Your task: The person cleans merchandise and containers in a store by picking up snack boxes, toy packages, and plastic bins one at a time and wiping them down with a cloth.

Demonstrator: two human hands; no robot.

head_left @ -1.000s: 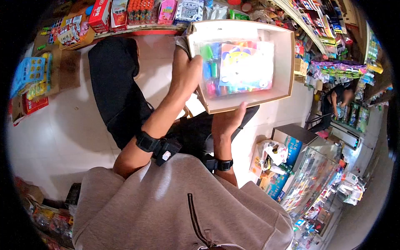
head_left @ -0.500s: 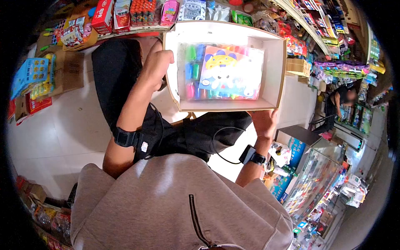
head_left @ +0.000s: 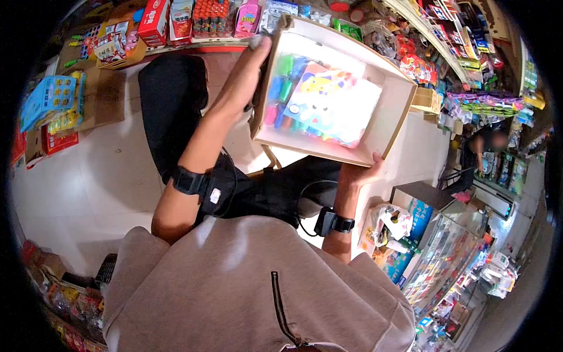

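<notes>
An open cardboard box [head_left: 384,97] with white inner walls is tilted between my two hands. Inside lies a clear packet [head_left: 328,104] with a cartoon bear card and colourful pieces showing around it. My left hand [head_left: 243,76] holds the box at its left wall, fingers partly hidden behind the edge. Under the lower right corner, my right hand [head_left: 362,171] supports the box, its thumb at the rim and its other fingers hidden beneath.
Packaged goods [head_left: 212,17] line the shelf ahead. Cartons and packets [head_left: 58,97] stand at the left. A glass display case [head_left: 443,249] is at the right, with a white plastic bag [head_left: 394,222] beside it. Another person [head_left: 472,154] is farther back at right.
The box has turned clockwise and shifted slightly right since half a second ago. My left hand has moved up and right with it, while my right hand has moved slightly left.
</notes>
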